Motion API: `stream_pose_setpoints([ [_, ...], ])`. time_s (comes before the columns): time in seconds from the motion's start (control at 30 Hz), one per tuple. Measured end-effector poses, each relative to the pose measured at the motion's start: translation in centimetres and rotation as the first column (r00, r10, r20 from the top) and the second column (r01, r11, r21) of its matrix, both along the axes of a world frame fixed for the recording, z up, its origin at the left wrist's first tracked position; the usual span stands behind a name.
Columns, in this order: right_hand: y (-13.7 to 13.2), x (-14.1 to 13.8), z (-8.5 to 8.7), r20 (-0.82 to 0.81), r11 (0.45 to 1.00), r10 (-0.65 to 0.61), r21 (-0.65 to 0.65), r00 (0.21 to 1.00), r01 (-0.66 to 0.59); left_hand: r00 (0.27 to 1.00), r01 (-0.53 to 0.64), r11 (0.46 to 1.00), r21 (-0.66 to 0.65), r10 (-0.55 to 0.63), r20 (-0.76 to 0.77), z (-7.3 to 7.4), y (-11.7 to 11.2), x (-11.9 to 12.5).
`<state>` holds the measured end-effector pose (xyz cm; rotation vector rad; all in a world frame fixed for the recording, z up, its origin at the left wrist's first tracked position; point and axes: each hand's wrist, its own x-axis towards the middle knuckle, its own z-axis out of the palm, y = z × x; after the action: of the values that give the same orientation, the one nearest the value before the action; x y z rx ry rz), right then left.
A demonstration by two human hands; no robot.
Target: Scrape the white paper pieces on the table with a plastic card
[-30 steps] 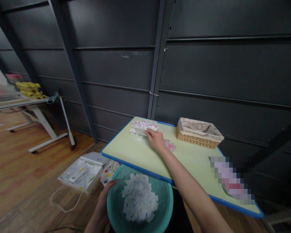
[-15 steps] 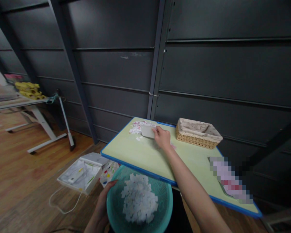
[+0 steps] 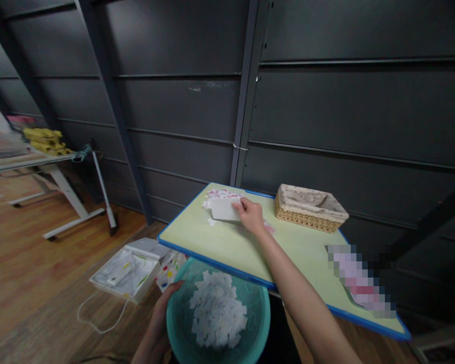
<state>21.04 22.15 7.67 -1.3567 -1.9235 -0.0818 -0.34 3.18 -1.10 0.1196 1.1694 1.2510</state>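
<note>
My right hand [image 3: 252,215] reaches across the pale green table [image 3: 227,240] and grips a white card [image 3: 224,209], held on edge against a small heap of pink and white paper scraps [image 3: 222,194] at the table's far left corner. My left hand [image 3: 163,311] holds the rim of a teal bowl [image 3: 256,303] below the table's near edge. The bowl holds a pile of white paper scraps [image 3: 217,316]. A few pink scraps [image 3: 269,228] lie just right of my right wrist.
A wicker basket [image 3: 310,207] with a cloth lining stands at the table's back right. A blurred-out object [image 3: 360,280] lies near the right front edge. On the wooden floor at left are a white box [image 3: 127,268] with a cable and another table [image 3: 41,167].
My right hand has raised the white card onto its edge and brought it against the scrap heap. The bowl and my left hand have stayed put.
</note>
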Motion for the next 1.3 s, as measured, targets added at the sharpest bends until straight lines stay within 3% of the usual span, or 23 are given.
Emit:
stream_pose_setpoints([
  [0.23,-0.1,0.0,-0.1,0.018,1.0,0.02,-0.017,1.0,-0.02,0.999,-0.002,0.999,0.047,0.0,0.041,0.9,-0.4,0.3],
  [0.4,-0.1,-0.1,0.1,-0.035,0.998,0.049,-0.029,0.998,-0.05,0.999,-0.045,0.997,0.069,0.043,0.026,0.7,-0.4,0.3],
  [0.63,0.0,-0.5,-0.4,-0.092,0.987,0.151,-0.04,0.984,-0.155,0.999,0.002,0.999,0.036,-0.004,0.044,0.7,-0.3,0.2],
  [0.8,-0.1,-0.4,0.0,-0.121,0.984,0.151,-0.071,0.981,-0.161,1.0,-0.003,0.997,0.077,0.001,0.03,0.8,-0.4,0.2],
  [1.1,0.9,1.3,0.5,-0.337,0.981,0.137,-0.084,0.931,-0.175,1.0,-0.009,0.996,0.088,0.009,0.008,0.4,-0.4,0.1],
  [1.3,1.3,1.4,0.4,-0.299,0.982,0.095,-0.13,0.949,-0.139,1.0,-0.006,0.996,0.094,0.004,0.016,0.8,-0.3,0.1],
])
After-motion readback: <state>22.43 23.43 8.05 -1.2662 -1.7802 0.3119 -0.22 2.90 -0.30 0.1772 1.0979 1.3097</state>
